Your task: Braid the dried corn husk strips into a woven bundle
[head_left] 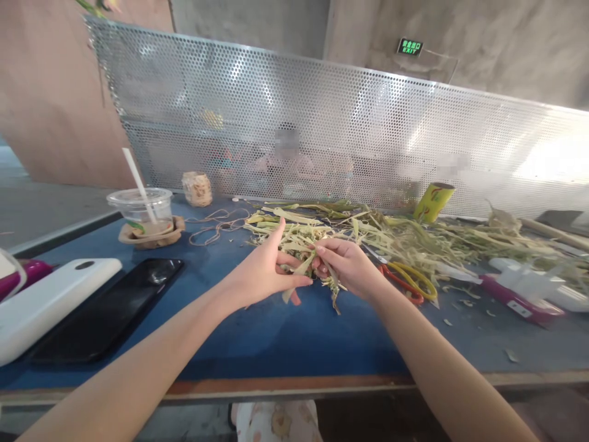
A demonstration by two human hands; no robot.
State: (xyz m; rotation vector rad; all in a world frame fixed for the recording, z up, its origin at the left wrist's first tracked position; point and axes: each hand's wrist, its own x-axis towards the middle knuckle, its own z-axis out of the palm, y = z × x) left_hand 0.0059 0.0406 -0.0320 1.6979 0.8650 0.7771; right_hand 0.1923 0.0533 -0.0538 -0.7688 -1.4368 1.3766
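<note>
At the middle of the table, my right hand is closed, thumb and fingertips pinching a pale green strip of dried plant leaf. My left hand is just to the left, its fingers spread and one pointing up. The strip's lower end hangs close to the left fingers; whether they touch it is hard to make out. Behind and under both hands lies a heap of dry leaves and stalks. A pair of scissors with red and yellow handles lies right beside my right wrist.
To the left are a black phone, a white power bank, a plastic cup with a straw and loose twine. A yellow-green tube and a purple-white object are at right. A perforated metal screen borders the back.
</note>
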